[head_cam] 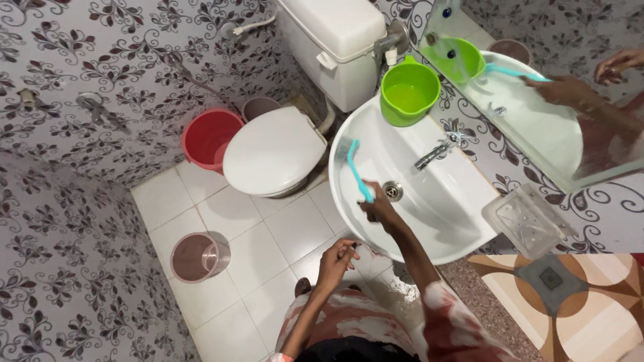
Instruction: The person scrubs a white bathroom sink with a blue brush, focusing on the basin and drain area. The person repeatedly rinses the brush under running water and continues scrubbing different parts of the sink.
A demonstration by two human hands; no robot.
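Hidden: your body cuts off the white ceramic basin's near rim.
Right hand: fingers clamp the turquoise plastic brush's handle end.
Left hand: curled, holding nothing.

This is a small home bathroom — a white toilet with its lid down and a cistern behind it stands next to a white wash basin with a chrome tap and a drain. The walls are covered in grey-white tiles with a dark leaf-and-flower pattern, the floor is laid in plain white tiles, and a mirror hangs above the basin. A red bucket beside the toilet, a clear mug on the floor, a green jug on the basin's rim and wall-mounted water taps — all point to a household washroom.
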